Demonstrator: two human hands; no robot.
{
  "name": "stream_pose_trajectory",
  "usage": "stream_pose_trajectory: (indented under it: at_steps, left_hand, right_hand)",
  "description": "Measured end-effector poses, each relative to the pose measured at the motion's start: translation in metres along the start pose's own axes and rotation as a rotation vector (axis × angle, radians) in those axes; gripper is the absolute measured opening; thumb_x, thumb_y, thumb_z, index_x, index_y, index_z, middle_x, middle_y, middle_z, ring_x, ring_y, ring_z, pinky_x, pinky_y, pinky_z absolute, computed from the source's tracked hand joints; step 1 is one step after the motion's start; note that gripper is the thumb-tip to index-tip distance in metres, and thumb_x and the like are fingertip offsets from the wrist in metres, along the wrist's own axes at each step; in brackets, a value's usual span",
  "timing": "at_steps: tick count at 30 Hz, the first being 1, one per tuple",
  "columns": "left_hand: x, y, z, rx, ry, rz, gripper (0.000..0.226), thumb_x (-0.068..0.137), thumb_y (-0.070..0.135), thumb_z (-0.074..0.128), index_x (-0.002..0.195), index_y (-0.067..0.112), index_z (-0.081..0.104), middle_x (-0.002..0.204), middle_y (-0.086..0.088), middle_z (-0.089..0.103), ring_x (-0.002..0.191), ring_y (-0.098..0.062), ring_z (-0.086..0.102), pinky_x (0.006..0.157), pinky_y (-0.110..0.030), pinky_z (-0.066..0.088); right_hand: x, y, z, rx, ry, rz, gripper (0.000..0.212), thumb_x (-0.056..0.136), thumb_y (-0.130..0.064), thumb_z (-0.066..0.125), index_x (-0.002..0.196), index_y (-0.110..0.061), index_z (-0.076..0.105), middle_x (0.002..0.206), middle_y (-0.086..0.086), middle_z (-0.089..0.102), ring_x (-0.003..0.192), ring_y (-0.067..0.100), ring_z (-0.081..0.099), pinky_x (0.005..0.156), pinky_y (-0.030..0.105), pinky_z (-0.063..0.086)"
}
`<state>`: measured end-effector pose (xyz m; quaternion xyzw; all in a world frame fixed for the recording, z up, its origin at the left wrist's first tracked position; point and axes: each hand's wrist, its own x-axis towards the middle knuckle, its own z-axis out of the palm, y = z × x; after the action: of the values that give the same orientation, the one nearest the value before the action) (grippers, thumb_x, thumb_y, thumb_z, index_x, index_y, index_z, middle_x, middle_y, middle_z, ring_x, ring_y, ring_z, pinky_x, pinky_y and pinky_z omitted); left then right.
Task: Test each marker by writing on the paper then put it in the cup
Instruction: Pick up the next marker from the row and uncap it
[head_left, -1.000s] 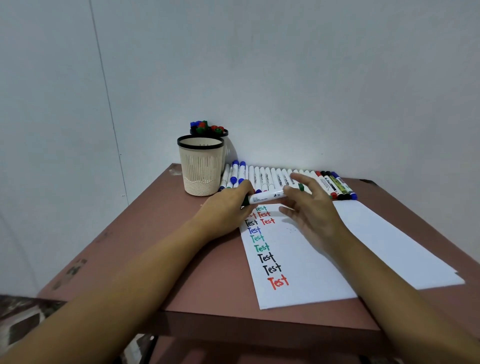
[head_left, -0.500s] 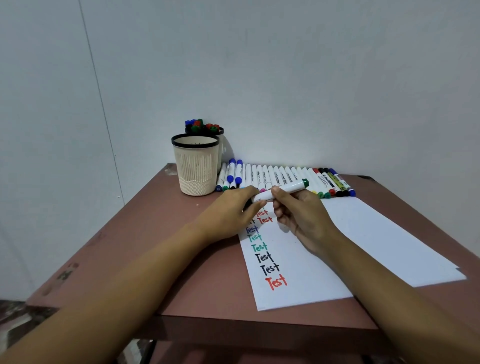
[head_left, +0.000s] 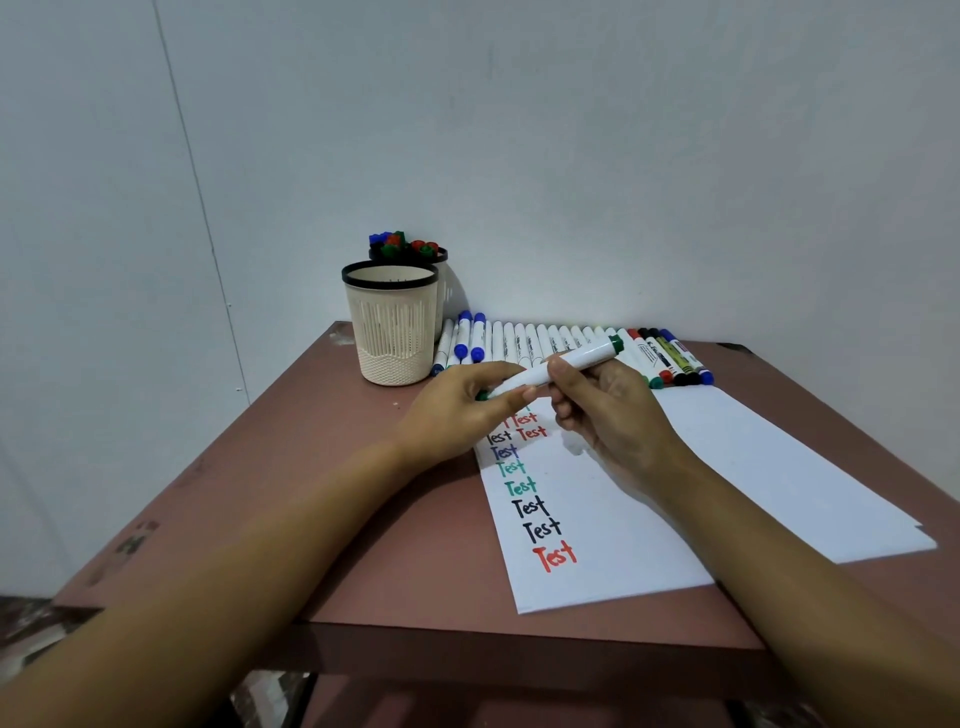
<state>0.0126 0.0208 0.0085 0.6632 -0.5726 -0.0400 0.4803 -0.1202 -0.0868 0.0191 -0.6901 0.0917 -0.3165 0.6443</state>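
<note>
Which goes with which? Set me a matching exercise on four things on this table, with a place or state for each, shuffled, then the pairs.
Things
1. green marker
2. front cup
3. back cup
4. paper

States
A. lies flat, "Test" written down it
B. coloured ends stick out of its top
C. held by left hand and right hand
D. nothing shows above its rim

Pairs: 1-C, 2-D, 3-B, 4-A
</note>
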Motion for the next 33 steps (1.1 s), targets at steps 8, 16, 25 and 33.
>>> stream_pose_trajectory:
  at_steps: [8, 16, 25, 33]
  left_hand:
    - [0.004, -0.002, -0.003, 0.115, 0.167, -0.123, 0.028, 0.089, 0.044, 0.053, 0.108, 0.024, 0.057, 0.077, 0.005, 0.059, 0.065, -0.005, 0.053, 0.059, -0.015, 0.038]
    - [0.01, -0.005, -0.011, -0.048, 0.21, -0.344, 0.041, 0.097, 0.007, 0.027, 0.128, 0.01, 0.053, 0.092, -0.003, 0.06, 0.08, -0.013, 0.055, 0.067, -0.017, 0.042]
    - [0.008, -0.014, -0.013, 0.136, 0.076, -0.348, 0.052, 0.093, 0.01, 0.047, 0.142, 0.022, 0.036, 0.129, -0.006, 0.049, 0.107, -0.009, 0.043, 0.087, -0.015, 0.028]
    - [0.011, -0.02, -0.011, 0.002, 0.144, -0.393, 0.027, 0.084, 0.01, 0.065, 0.106, 0.015, 0.05, 0.103, -0.001, 0.054, 0.096, -0.011, 0.052, 0.071, -0.013, 0.041]
  right_hand:
    - [0.003, -0.006, 0.001, 0.2, 0.183, 0.099, 0.01, 0.094, -0.019, 0.056, 0.091, -0.01, 0.058, 0.064, 0.002, 0.054, 0.054, 0.009, 0.05, 0.049, 0.02, 0.043]
    - [0.007, -0.006, -0.004, 0.54, 0.243, 0.22, 0.01, 0.094, -0.01, 0.047, 0.102, -0.005, 0.049, 0.087, 0.021, 0.064, 0.071, 0.032, 0.07, 0.062, 0.034, 0.059]
    - [0.006, 0.01, 0.005, -0.192, 0.171, 0.16, 0.015, 0.085, 0.001, 0.058, 0.074, -0.008, 0.057, 0.063, 0.007, 0.056, 0.059, 0.016, 0.055, 0.058, 0.029, 0.049]
    - [0.004, 0.012, 0.007, -0.293, 0.167, 0.158, 0.011, 0.082, 0.0, 0.061, 0.074, -0.003, 0.055, 0.063, 0.013, 0.056, 0.053, 0.016, 0.054, 0.051, 0.026, 0.05]
